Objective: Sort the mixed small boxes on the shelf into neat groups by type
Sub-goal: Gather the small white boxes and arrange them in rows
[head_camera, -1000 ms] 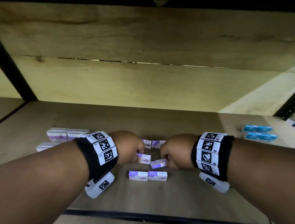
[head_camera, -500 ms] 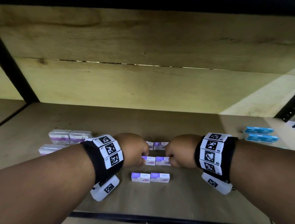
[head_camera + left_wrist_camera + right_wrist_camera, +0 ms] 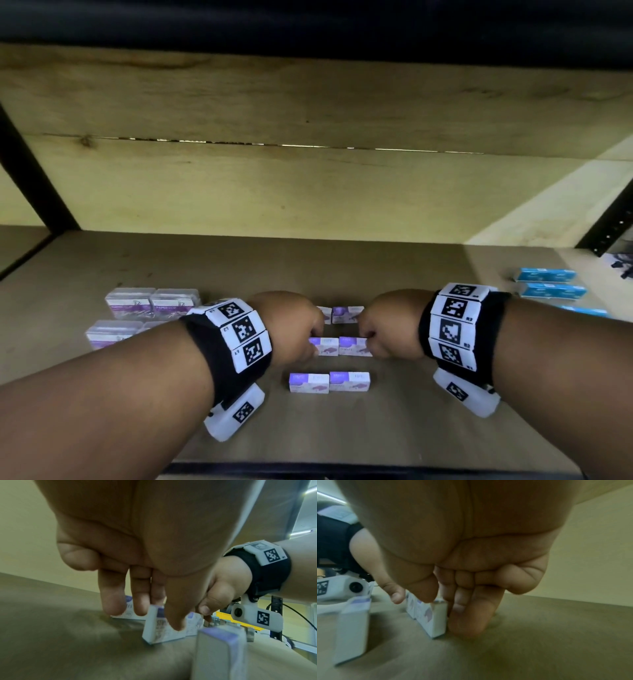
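Observation:
Small purple-and-white boxes lie in three pairs on the wooden shelf (image 3: 394, 428). My left hand (image 3: 313, 344) pinches the left box of the middle pair (image 3: 324, 346) between its thumb and fingers (image 3: 111, 601); that box shows close up (image 3: 159, 632) in the left wrist view. My right hand (image 3: 368, 342) holds the right box of that pair (image 3: 354, 346), also seen from the right wrist (image 3: 435, 620), with the thumb in front and the fingers (image 3: 471, 615) at its end. The two boxes touch end to end and sit flat.
A front pair of purple boxes (image 3: 329, 382) and a back pair (image 3: 346, 314) flank the held ones. Clear plastic clip boxes (image 3: 152, 303) stand at the left. Blue boxes (image 3: 548, 283) lie at the far right. The shelf's dark front edge (image 3: 342, 471) is near.
Both hands brought their tilted, separated purple boxes together and set them down straight, end to end, between the front and back pairs.

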